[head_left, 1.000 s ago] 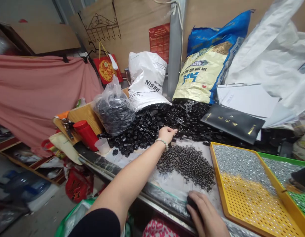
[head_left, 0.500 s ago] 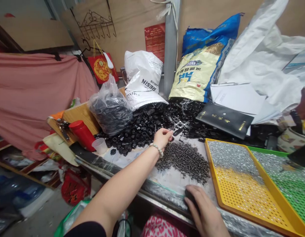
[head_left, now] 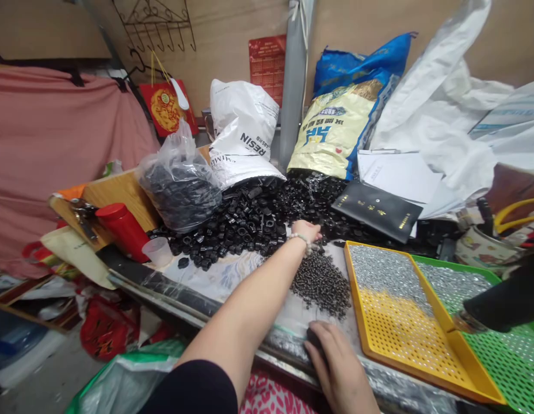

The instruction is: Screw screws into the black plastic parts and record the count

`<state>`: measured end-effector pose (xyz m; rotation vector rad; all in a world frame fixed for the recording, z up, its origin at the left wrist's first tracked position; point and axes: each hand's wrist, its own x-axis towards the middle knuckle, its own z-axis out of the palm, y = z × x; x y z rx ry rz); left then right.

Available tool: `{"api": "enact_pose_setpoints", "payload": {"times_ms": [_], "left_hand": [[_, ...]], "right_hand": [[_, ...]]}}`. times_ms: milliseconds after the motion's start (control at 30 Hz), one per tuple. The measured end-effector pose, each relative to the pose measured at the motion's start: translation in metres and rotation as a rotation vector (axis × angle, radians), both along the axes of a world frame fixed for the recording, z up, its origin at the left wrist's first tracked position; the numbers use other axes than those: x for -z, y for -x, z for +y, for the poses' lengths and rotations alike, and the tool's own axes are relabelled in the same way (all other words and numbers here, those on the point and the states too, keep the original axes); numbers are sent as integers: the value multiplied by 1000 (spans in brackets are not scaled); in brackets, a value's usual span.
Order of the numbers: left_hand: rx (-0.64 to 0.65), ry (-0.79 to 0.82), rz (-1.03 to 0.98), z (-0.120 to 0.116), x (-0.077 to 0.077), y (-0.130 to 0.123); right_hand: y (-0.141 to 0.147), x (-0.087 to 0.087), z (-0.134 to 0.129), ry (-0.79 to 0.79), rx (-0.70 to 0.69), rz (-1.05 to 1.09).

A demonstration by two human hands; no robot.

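My left hand [head_left: 308, 230], with a beaded bracelet at the wrist, reaches to the front of a heap of black plastic parts [head_left: 236, 224]. Its fingers are bent together at the dark pieces; what is between them cannot be made out. Below that wrist lies a pile of small dark metal pieces [head_left: 321, 282] on the pale tabletop. At the near edge of the table, my right hand [head_left: 342, 365] is curled around a black plastic part [head_left: 314, 339], mostly hidden by the fingers.
Right of the pile stands a yellow perforated tray [head_left: 396, 333] holding small silvery pieces, beside a green tray [head_left: 495, 356]. A dark cylindrical thing [head_left: 508, 296] overhangs the green one. Behind are sacks [head_left: 245, 132], a black folder [head_left: 377, 210], a red canister [head_left: 122, 230] and a clear cup [head_left: 157, 252].
My left hand has moved right and slightly farther into the black parts. My right hand stays at the table edge with its black part. The view has shifted right.
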<state>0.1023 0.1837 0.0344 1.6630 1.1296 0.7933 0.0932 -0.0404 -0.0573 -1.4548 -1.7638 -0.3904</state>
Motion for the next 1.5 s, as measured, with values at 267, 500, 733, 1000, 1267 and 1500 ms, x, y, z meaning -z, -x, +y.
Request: {"api": "enact_pose_setpoints", "payload": {"times_ms": [267, 500, 733, 1000, 1267, 1500], "left_hand": [[-116, 78, -185, 9, -6, 9], [-30, -19, -280, 3, -34, 119], [-54, 37, 123, -37, -6, 292], [-295, -294, 501, -80, 26, 272], [-276, -375, 573, -89, 27, 245], [-49, -266, 262, -126, 0, 238]], "right_hand": [[1, -12, 0, -79, -12, -58], [-5, -8, -5, -52, -63, -28], [-8, -9, 1, -33, -74, 31], [46, -28, 54, 29, -273, 103], [90, -18, 86, 94, -165, -16], [58, -44, 72, -111, -220, 105]]}}
